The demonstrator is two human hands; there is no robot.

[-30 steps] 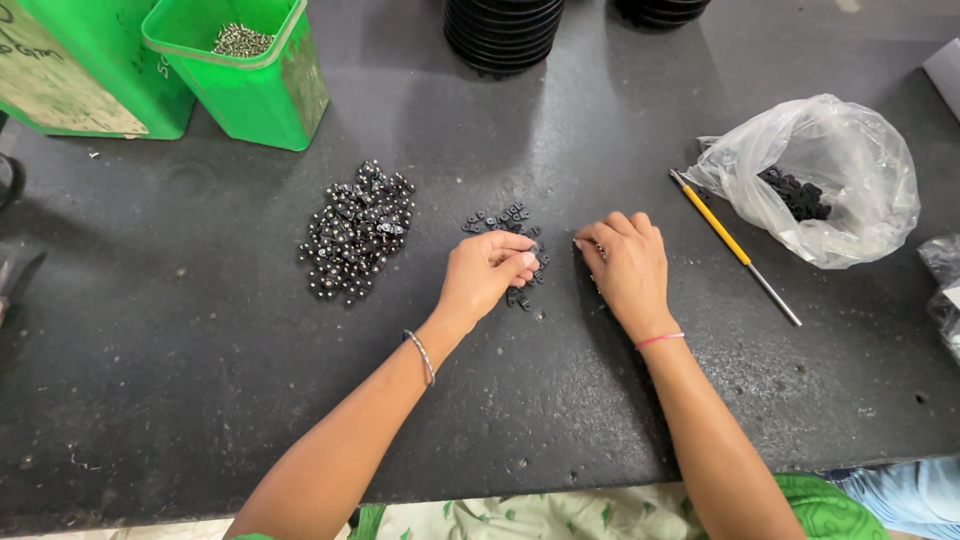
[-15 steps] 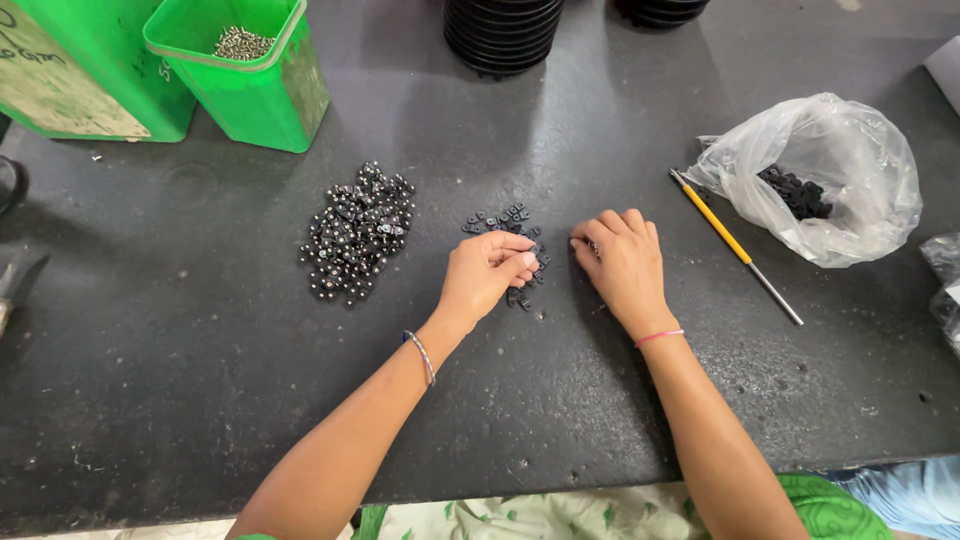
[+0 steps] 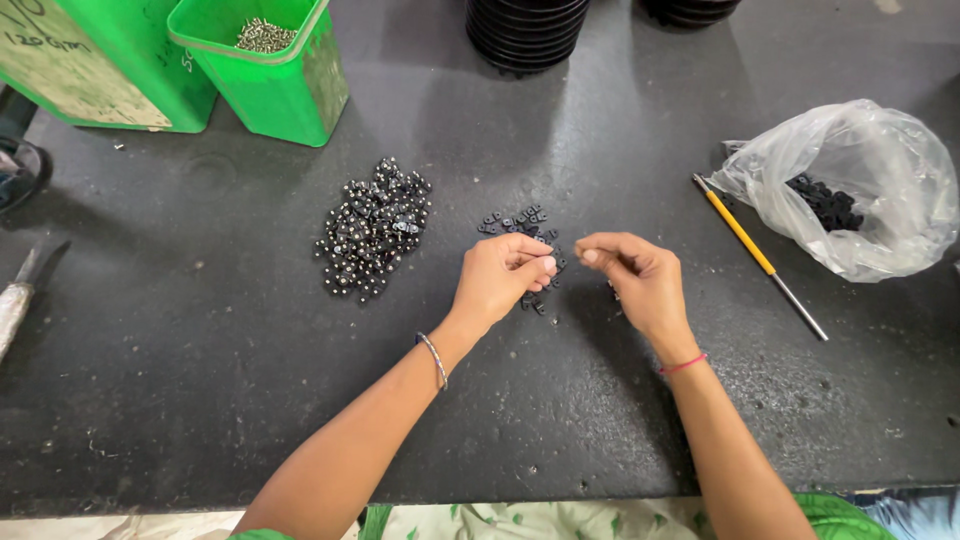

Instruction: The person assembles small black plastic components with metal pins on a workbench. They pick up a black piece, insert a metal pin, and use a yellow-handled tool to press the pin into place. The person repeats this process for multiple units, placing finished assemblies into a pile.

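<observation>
Left hand [image 3: 500,275] curled, fingertips pinched together; whether small part is gripped cannot be told. Right hand [image 3: 635,275] likewise pinched, contents not visible. Small black parts [image 3: 520,222] scattered on dark worktop [image 3: 600,430], just beyond and under left hand. Pile of shiny-headed parts [image 3: 375,228] lies further left, apart.
</observation>
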